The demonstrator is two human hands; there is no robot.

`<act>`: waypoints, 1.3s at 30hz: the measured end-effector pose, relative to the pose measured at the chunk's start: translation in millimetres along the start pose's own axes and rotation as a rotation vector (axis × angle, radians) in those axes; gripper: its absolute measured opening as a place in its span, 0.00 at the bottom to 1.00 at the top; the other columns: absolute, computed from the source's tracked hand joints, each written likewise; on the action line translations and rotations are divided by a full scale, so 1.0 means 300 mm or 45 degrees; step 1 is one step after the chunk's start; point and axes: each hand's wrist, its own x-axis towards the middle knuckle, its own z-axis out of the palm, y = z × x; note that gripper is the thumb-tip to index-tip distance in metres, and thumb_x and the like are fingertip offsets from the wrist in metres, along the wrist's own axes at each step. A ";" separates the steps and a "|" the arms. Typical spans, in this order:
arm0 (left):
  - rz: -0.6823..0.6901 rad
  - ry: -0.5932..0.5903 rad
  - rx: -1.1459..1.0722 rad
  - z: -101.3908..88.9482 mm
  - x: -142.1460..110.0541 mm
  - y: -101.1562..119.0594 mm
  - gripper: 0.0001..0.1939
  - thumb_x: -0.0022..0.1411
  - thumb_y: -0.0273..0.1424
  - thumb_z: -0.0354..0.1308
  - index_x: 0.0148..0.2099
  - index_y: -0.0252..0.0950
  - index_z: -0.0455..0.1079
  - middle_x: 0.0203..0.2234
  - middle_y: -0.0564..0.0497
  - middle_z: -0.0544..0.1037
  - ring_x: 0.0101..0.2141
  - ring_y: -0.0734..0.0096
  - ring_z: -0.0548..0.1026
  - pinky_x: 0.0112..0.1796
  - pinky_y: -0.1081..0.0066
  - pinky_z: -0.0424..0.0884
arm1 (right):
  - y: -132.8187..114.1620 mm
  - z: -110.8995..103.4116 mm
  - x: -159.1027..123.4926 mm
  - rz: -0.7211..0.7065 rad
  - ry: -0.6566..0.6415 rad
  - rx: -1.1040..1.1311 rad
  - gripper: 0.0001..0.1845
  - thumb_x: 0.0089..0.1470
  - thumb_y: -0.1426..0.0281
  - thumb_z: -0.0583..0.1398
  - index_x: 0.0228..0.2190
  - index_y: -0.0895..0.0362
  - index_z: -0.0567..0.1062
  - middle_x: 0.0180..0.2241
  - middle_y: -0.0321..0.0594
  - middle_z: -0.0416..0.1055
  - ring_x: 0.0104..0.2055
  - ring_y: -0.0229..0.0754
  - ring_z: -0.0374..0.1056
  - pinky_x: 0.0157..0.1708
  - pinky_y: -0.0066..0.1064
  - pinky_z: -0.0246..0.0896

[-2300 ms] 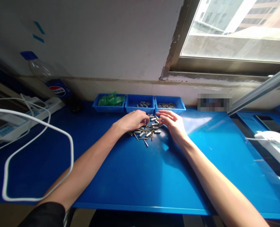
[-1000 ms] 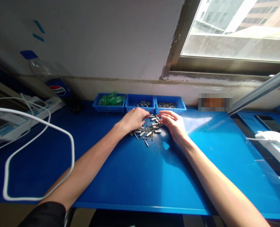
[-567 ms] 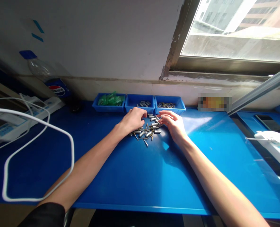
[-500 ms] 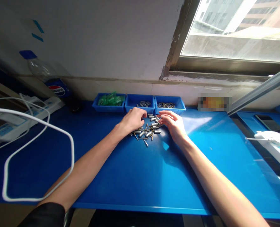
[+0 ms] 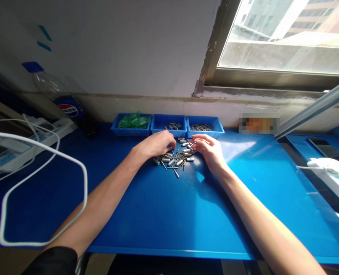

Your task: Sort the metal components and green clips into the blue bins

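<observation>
A loose pile of silver metal cylinders (image 5: 190, 159) and thin pins with brass-coloured parts (image 5: 183, 166) lies on the blue table (image 5: 163, 214). My left hand (image 5: 155, 144) is over the pile's left side, thumb and fingers bent together in a pinch. A thin pin shows just below those fingertips; whether they hold it is hidden. At the right edge of the pile, my right hand (image 5: 211, 151) rests with curved, slightly parted fingers, its tips close to the small pieces. I make out nothing held in it.
Behind the pile stand three blue bins: one with green packets (image 5: 133, 121), one with metal cylinders (image 5: 173, 125), one with thin pins (image 5: 200, 127). A cola bottle (image 5: 69, 109), power strip (image 5: 29, 147) and white cable (image 5: 85, 183) are left; another power strip (image 5: 332, 175) is right.
My left hand has shifted slightly left and down over the pile, uncovering a cylinder at its left edge. My right hand has stayed almost still.
</observation>
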 end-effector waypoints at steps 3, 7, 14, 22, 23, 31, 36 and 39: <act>-0.036 -0.011 0.010 0.004 0.005 0.000 0.08 0.63 0.22 0.63 0.40 0.36 0.83 0.39 0.45 0.84 0.41 0.62 0.79 0.42 0.70 0.70 | 0.002 -0.002 0.001 -0.004 0.003 -0.007 0.11 0.52 0.61 0.70 0.38 0.49 0.85 0.38 0.38 0.83 0.36 0.45 0.76 0.45 0.41 0.74; -0.089 -0.028 0.038 0.006 0.005 0.013 0.07 0.64 0.22 0.61 0.37 0.35 0.80 0.37 0.45 0.83 0.40 0.61 0.78 0.38 0.70 0.68 | 0.003 -0.002 0.000 -0.006 -0.004 -0.009 0.11 0.53 0.61 0.70 0.39 0.49 0.84 0.39 0.38 0.83 0.36 0.45 0.76 0.45 0.41 0.74; -0.133 0.095 -0.153 -0.021 -0.009 0.022 0.07 0.65 0.23 0.58 0.39 0.35 0.78 0.34 0.47 0.82 0.35 0.65 0.78 0.36 0.70 0.67 | 0.003 -0.003 -0.001 -0.011 -0.013 -0.029 0.12 0.53 0.60 0.70 0.40 0.49 0.84 0.39 0.39 0.83 0.36 0.45 0.77 0.46 0.42 0.74; 0.015 0.531 -0.510 -0.034 0.002 0.065 0.05 0.58 0.23 0.64 0.38 0.35 0.78 0.33 0.52 0.83 0.34 0.70 0.78 0.39 0.73 0.72 | -0.016 0.009 -0.010 -0.047 -0.023 -0.130 0.19 0.53 0.55 0.71 0.44 0.50 0.83 0.38 0.40 0.83 0.36 0.45 0.77 0.44 0.41 0.74; 0.017 0.545 -0.531 -0.032 0.004 0.070 0.05 0.58 0.23 0.64 0.38 0.35 0.78 0.33 0.52 0.83 0.34 0.71 0.78 0.39 0.73 0.72 | -0.019 0.012 -0.012 -0.048 -0.023 -0.153 0.20 0.52 0.54 0.71 0.44 0.50 0.83 0.37 0.40 0.83 0.37 0.46 0.77 0.44 0.42 0.74; 0.009 0.649 -0.708 -0.015 0.011 0.088 0.02 0.60 0.27 0.66 0.37 0.34 0.77 0.33 0.51 0.83 0.34 0.70 0.79 0.40 0.71 0.75 | -0.029 0.015 -0.016 -0.038 -0.055 -0.164 0.20 0.50 0.53 0.73 0.40 0.52 0.84 0.33 0.39 0.82 0.36 0.47 0.78 0.44 0.42 0.74; -0.059 0.556 -0.664 -0.003 0.016 0.099 0.03 0.61 0.29 0.65 0.38 0.35 0.77 0.34 0.50 0.83 0.35 0.69 0.80 0.41 0.71 0.75 | -0.015 0.013 -0.016 -0.011 -0.092 -0.077 0.17 0.50 0.55 0.74 0.39 0.52 0.85 0.31 0.39 0.82 0.34 0.45 0.78 0.44 0.42 0.74; -0.161 0.402 -0.562 0.006 0.012 0.084 0.06 0.61 0.31 0.65 0.40 0.35 0.77 0.33 0.49 0.83 0.34 0.67 0.80 0.39 0.70 0.74 | -0.019 0.012 -0.014 -0.080 0.014 -0.063 0.20 0.50 0.56 0.74 0.43 0.51 0.84 0.40 0.42 0.84 0.41 0.49 0.80 0.52 0.46 0.74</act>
